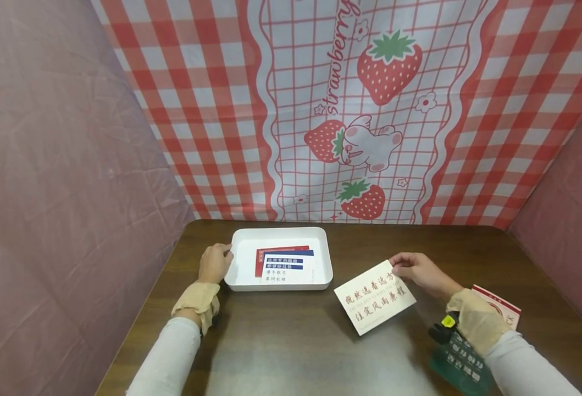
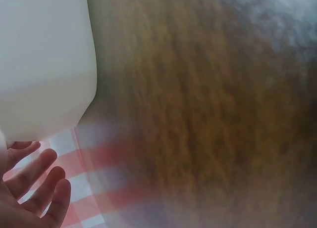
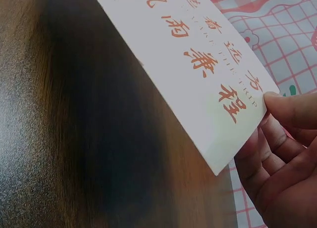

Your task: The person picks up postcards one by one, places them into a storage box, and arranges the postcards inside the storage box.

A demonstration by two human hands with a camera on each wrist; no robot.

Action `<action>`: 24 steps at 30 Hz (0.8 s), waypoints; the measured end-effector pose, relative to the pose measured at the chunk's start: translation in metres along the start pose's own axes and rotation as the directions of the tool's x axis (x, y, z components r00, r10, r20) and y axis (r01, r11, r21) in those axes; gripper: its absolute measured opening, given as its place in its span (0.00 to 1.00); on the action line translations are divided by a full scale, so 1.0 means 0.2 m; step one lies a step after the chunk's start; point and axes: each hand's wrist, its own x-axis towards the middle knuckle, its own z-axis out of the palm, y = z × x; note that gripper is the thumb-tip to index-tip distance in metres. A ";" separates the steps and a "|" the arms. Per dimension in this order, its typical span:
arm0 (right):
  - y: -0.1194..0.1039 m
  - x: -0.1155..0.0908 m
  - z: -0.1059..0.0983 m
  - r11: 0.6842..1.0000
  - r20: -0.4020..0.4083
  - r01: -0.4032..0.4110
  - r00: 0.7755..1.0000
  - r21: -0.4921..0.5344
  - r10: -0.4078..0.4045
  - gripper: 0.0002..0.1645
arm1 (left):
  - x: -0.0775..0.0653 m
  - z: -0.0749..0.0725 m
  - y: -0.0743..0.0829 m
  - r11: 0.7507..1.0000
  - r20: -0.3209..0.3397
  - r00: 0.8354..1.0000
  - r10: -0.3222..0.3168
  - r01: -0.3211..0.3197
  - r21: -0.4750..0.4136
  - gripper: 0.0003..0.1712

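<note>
Pinching cream card (image 1: 375,300): right hand (image 1: 421,274) | touching white tray (image 1: 243,258): left hand (image 1: 215,264), loosely spread

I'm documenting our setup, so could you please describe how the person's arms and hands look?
The left sleeve and right sleeve are whitish. A left wrap and right wrap, beige and wrinkled, cover the wrists. A black device with a yellow patch shows beside the right one; a dark piece shows at the left. The left hand and right hand are bare.

I wear pale long sleeves (image 1: 167,355) and a crinkled beige wrap (image 1: 480,320) around each wrist; a black fitting (image 1: 438,333) with a yellow patch (image 1: 448,320) juts beside my right.
</note>
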 end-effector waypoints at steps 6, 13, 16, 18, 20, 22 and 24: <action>-0.03 0.01 -0.02 0.998 -0.037 -0.023 0.999 0.062 0.025 0.19 | 0.00 0.00 0.01 1.000 0.003 1.000 0.001 -0.001 -0.002 0.17; -0.08 0.03 -0.05 0.997 -0.087 0.003 0.996 0.072 0.004 0.21 | 0.00 0.00 0.00 1.000 0.017 1.000 -0.021 0.021 0.003 0.17; -0.09 0.05 -0.06 0.994 -0.099 0.030 0.995 0.105 -0.019 0.21 | 0.00 0.00 0.00 1.000 0.024 0.999 -0.028 0.027 0.009 0.17; -0.09 0.06 -0.06 0.991 -0.107 0.041 0.994 0.131 -0.027 0.21 | 0.00 0.00 0.00 1.000 0.024 0.999 -0.027 0.027 0.010 0.17; -0.09 0.07 -0.06 0.986 -0.115 0.047 0.993 0.160 -0.028 0.22 | 0.00 0.00 0.00 1.000 0.023 0.999 -0.028 0.028 0.010 0.17; -0.09 0.08 -0.05 0.983 -0.128 0.044 0.992 0.176 -0.021 0.23 | 0.00 0.00 0.00 0.999 0.024 0.999 -0.032 0.032 0.009 0.18; -0.09 0.09 -0.05 0.980 -0.136 0.041 0.991 0.196 -0.015 0.24 | 0.00 -0.01 0.01 0.999 0.030 0.999 -0.039 0.039 0.010 0.18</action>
